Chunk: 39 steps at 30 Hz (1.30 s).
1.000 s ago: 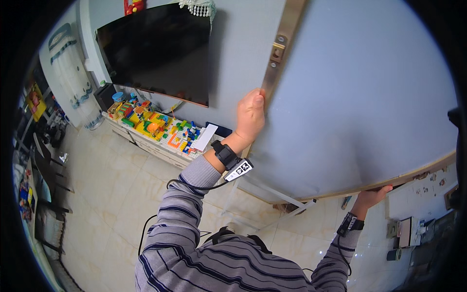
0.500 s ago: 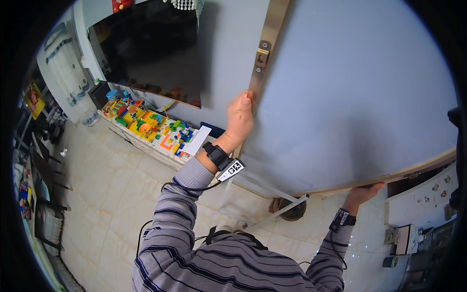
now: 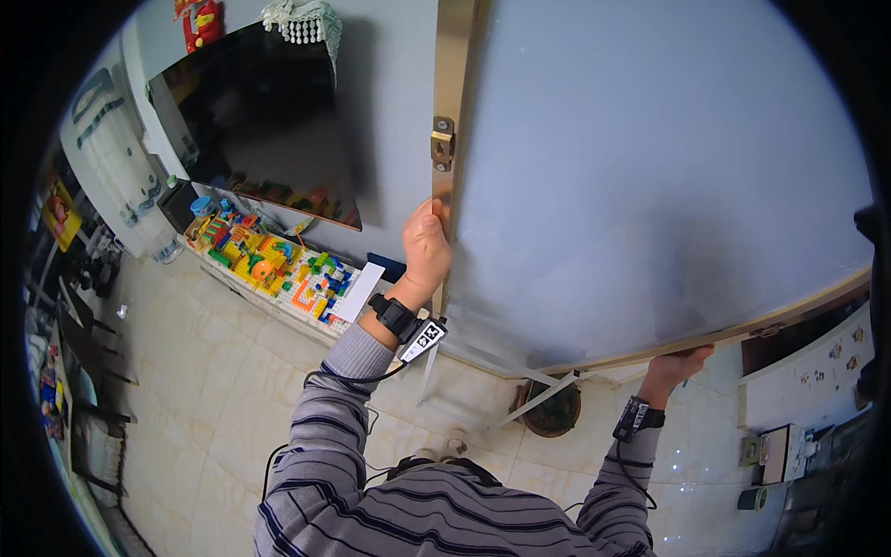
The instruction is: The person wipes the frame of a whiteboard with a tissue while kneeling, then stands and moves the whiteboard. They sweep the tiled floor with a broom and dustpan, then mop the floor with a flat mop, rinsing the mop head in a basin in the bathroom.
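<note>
A large framed panel (image 3: 650, 167) with a pale grey-blue face and a gold-brown rim stands tilted before me. My left hand (image 3: 426, 249) is closed around its left rim, fingertips hidden behind the edge. Further up that same rim sits a small metal bracket (image 3: 443, 144) with screws. Under the bottom rim, my right hand (image 3: 672, 373) supports the panel from below; its thumb reaches along the rim and the other fingers are mostly hidden. Both wrists carry black bands with wired devices. White bars (image 3: 534, 401) of a stand show below the panel.
On the left, a low cabinet (image 3: 251, 290) carries colourful toy bricks (image 3: 278, 265) beneath a dark wall television (image 3: 264, 121). A round dark pot (image 3: 552, 410) stands on the tiled floor beside the stand. Chairs (image 3: 97, 432) line the far left; a white fridge-like unit (image 3: 807, 362) lies right.
The panel's left rim and my left hand have shifted left and slightly down in view. My right hand has moved a little left along the bottom rim. Both hands keep their hold.
</note>
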Tool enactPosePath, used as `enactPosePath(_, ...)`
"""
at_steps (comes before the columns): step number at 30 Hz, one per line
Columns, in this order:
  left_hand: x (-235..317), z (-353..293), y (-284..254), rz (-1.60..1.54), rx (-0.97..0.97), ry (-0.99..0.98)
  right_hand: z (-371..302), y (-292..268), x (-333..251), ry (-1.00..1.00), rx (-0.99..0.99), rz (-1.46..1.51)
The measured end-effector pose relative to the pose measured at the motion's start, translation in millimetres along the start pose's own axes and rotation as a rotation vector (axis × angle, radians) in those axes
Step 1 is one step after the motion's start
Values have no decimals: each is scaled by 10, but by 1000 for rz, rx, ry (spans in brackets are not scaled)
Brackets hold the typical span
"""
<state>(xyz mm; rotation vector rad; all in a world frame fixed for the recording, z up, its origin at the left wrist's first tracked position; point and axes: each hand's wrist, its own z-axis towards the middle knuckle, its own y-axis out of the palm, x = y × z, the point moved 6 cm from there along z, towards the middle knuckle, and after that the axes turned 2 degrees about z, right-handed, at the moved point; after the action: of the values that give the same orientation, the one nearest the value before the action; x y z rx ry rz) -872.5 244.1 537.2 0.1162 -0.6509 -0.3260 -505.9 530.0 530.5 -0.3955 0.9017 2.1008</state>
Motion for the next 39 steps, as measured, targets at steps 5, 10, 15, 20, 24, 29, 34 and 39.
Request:
enactPosePath(5,-61,-64,-12,-4,17,2,-44,-94,33,46,53,27)
enactPosePath(10,-72,-93,14,-8,12,-3,-67,-117,36,59,52,-2)
enactPosePath(15,-65,-133,12,17,11,13,-111,-81,9,19,11,14)
enactPosePath(20,-128,-147,4,-15,38,-7,-109,-131,36,46,22,21)
enactPosePath(24,-153,-161,5,-4,41,1,-116,-160,42,37,-3,1)
enactPosePath(29,-125,-169,7,4,44,-1,-151,-122,-5,42,28,11)
enactPosePath(34,-74,-144,8,51,45,14,-135,-59,-52,8,8,16)
enactPosePath(39,-116,-158,4,147,57,2,-123,-147,15,63,24,-16)
